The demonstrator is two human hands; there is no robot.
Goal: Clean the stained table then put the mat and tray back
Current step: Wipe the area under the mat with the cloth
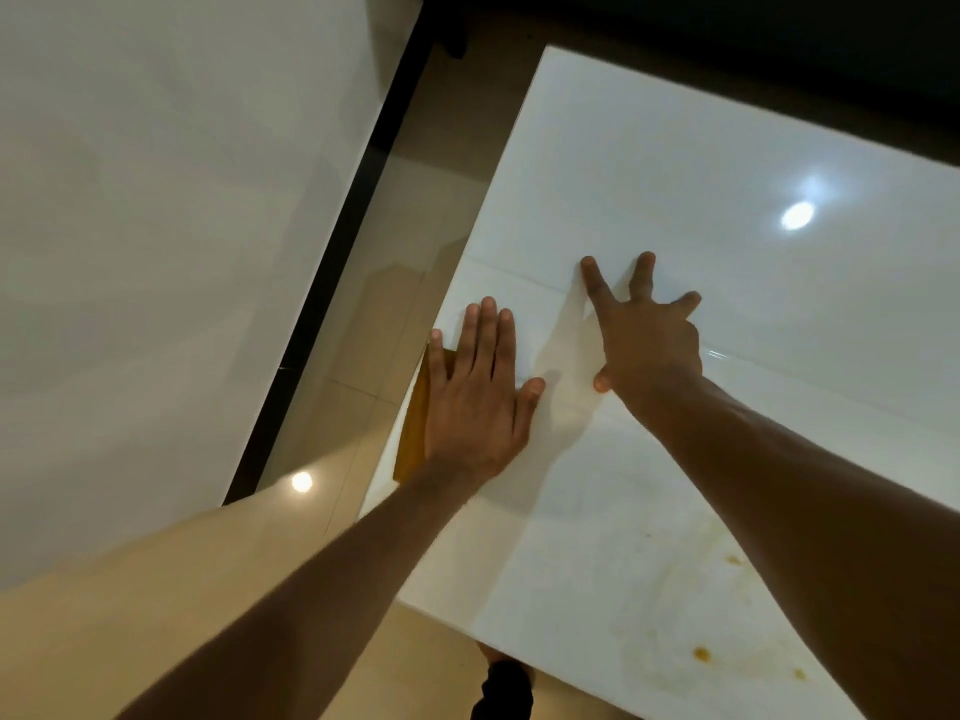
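A glossy white table (pixel 727 148) fills the right half of the view. Orange-brown stains (pixel 701 653) and a faint ring mark sit on it near the front right. My left hand (pixel 475 397) lies flat with straight fingers on a yellow-orange cloth (pixel 413 433) at the table's left edge; the hand hides most of the cloth. My right hand (pixel 644 330) presses on the bare tabletop further in, its fingers spread wide. No mat or tray is in view.
Beige floor tiles (pixel 156 615) run along the table's left side. A dark strip (pixel 332 241) borders a pale wall or panel (pixel 156 200) at the left. Ceiling lights reflect off the table and floor.
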